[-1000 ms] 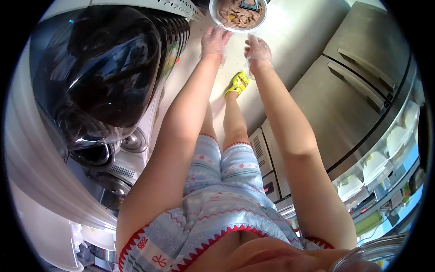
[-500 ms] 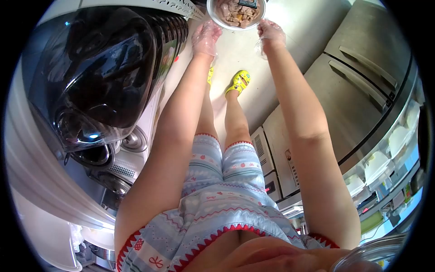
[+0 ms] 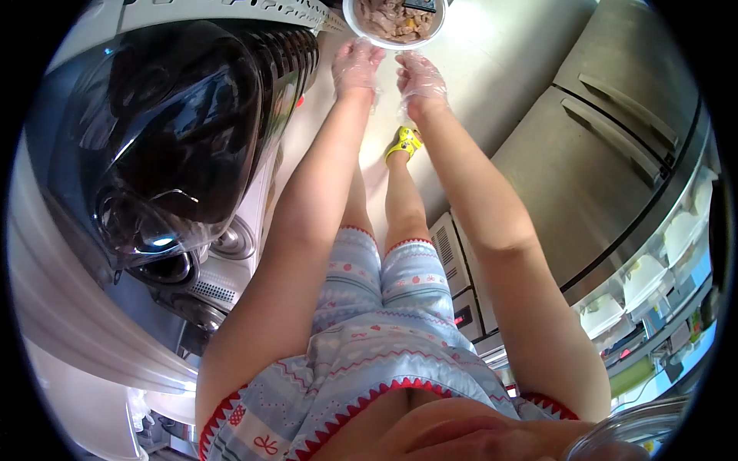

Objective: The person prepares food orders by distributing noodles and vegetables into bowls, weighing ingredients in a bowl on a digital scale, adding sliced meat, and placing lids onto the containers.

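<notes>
A white bowl [image 3: 348, 23] at the top edge of the view holds pieces of raw-looking meat [image 3: 392, 23]. A flat black object [image 3: 420, 5] lies over the meat, cut off by the frame. Just below the bowl's near rim is my left hand [image 3: 357, 67], in a clear plastic glove, its fingers loosely bent. Close by on the right is my right hand [image 3: 421, 79], gloved likewise, fingers half curled and pointing inward. Nothing shows in either hand. Whether the left fingertips touch the rim, I cannot tell.
A dark, glossy, transparent cover [image 3: 177, 115] and a stainless lid [image 3: 233, 240] are at the left. Along the right stands a steel cabinet [image 3: 584, 154] with handles. A yellow shoe [image 3: 402, 143] is on the pale floor. White containers [image 3: 646, 278] line the far right.
My right hand has moved left and slightly down, from the bowl's right side to below its near rim, closer to my left hand. The bowl appears slightly farther left and up.
</notes>
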`<action>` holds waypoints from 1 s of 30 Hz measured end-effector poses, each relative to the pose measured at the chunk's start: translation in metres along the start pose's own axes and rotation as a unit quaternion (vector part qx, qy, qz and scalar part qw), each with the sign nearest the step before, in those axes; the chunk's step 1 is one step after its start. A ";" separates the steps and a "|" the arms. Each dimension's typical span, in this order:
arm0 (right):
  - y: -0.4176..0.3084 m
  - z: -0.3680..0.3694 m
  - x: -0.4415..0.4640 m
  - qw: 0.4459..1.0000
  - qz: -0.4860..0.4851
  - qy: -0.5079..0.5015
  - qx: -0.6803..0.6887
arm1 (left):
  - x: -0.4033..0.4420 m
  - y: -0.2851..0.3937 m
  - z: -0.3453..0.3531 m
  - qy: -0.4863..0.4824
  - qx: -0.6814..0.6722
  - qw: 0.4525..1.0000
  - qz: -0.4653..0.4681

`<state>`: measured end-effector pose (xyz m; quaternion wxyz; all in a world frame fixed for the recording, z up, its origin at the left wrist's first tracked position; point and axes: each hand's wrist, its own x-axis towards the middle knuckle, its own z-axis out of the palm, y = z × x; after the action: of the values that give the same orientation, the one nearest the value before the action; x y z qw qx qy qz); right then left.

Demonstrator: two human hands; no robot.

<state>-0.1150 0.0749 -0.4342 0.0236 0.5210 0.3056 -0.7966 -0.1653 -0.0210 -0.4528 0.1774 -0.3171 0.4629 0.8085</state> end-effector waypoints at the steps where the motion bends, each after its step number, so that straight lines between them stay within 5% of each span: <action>1: 0.003 0.008 -0.002 1.000 0.002 0.000 0.001 | -0.003 -0.004 0.002 0.015 0.002 1.000 -0.011; 5: 0.006 0.017 0.006 0.994 -0.051 0.057 0.080 | -0.011 -0.011 0.004 0.015 0.008 0.999 -0.036; 15: -0.049 -0.013 0.043 0.972 -0.141 0.068 -0.177 | -0.001 -0.003 -0.006 -0.011 -0.012 1.000 -0.026; 19: -0.051 -0.021 0.043 0.989 -0.136 0.038 -0.050 | -0.018 -0.008 -0.017 -0.041 -0.033 0.998 -0.043; 21: -0.033 -0.024 0.021 0.991 -0.065 0.105 -0.055 | -0.036 -0.008 -0.026 0.028 -0.198 0.971 -0.128; 24: -0.005 -0.023 0.001 0.999 -0.026 0.015 -0.035 | -0.067 -0.029 -0.048 0.159 -0.157 0.965 -0.140; 26: -0.004 -0.010 -0.003 0.998 -0.023 0.014 -0.051 | -0.080 -0.042 -0.072 0.240 -0.374 0.870 -0.216; 30: -0.007 -0.008 0.019 0.999 -0.043 0.003 -0.033 | -0.113 -0.034 -0.081 0.131 -0.181 0.937 -0.269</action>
<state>-0.1193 0.0903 -0.4496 0.0051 0.5090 0.3537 -0.7847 -0.0338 -0.0729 -0.4283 0.2650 -0.5598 0.2254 0.7521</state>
